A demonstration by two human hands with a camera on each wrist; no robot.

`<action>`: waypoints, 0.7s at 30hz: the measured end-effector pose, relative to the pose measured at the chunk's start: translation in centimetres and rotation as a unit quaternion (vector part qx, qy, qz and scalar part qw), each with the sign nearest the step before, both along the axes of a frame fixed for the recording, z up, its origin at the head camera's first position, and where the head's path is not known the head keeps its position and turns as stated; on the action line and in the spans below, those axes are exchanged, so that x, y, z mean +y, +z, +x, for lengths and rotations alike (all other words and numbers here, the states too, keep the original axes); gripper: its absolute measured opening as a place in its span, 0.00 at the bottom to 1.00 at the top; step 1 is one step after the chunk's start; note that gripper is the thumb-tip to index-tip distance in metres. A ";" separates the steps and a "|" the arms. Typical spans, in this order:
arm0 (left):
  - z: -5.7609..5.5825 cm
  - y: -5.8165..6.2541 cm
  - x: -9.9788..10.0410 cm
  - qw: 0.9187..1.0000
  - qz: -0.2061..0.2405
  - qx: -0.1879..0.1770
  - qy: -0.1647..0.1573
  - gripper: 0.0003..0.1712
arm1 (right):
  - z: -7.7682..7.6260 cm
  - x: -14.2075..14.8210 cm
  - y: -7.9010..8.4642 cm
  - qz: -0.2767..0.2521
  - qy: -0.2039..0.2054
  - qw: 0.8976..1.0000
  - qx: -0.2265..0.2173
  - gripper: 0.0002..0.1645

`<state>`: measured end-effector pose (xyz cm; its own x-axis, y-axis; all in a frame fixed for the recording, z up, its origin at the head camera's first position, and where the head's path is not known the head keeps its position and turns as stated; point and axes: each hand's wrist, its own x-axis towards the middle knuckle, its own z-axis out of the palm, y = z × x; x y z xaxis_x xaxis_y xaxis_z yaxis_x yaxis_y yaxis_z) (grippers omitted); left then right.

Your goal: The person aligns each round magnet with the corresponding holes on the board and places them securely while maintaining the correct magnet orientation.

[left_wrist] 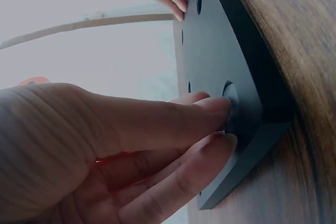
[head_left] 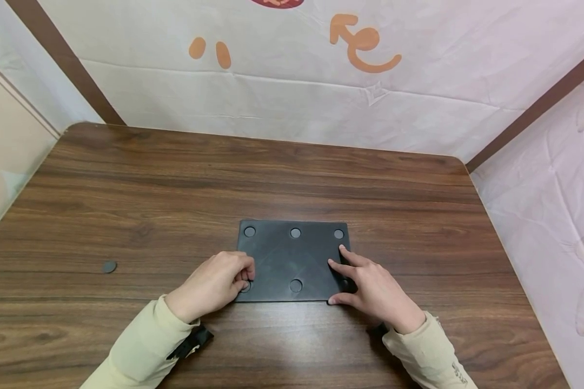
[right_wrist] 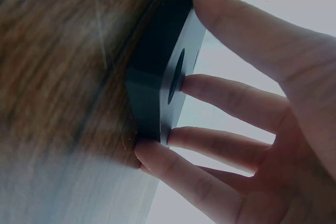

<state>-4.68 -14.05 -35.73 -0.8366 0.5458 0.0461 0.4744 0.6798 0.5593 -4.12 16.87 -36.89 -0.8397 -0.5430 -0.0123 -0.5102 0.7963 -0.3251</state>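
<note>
A black rectangular board [head_left: 282, 259] lies on the table, with round recesses at its corners and along its long sides. At its near left corner, my left hand [head_left: 222, 278] holds thumb and fingertips together over a recess. The left wrist view shows a thin grey disc [left_wrist: 233, 103] there, partly hidden under the thumb tip. My right hand [head_left: 375, 283] rests on the board's right end with fingers spread, the thumb at the front edge and fingertips on the top. Under that hand, a dark recess [right_wrist: 177, 77] shows at the near right corner.
A loose grey disc [head_left: 109, 267] lies on the wooden table [head_left: 175, 189], well left of the board. Grey discs fill other recesses, such as the top middle one [head_left: 296, 233]. White printed sheeting [head_left: 292, 97] hangs behind the table.
</note>
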 end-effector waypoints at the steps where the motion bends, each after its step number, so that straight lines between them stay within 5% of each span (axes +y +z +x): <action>1: 0.0 0.0 0.0 1.000 -0.001 0.001 0.000 0.15 | 0.0 0.0 0.0 0.000 0.000 1.000 0.000 0.43; 11: 0.1 -0.1 0.0 1.000 -0.011 0.002 0.002 0.13 | 0.0 0.1 -0.2 -0.002 0.003 1.000 0.003 0.42; 21: 0.1 -0.1 -0.8 0.995 -0.070 0.033 0.066 0.12 | 0.0 0.1 -0.1 -0.005 0.004 1.000 0.003 0.43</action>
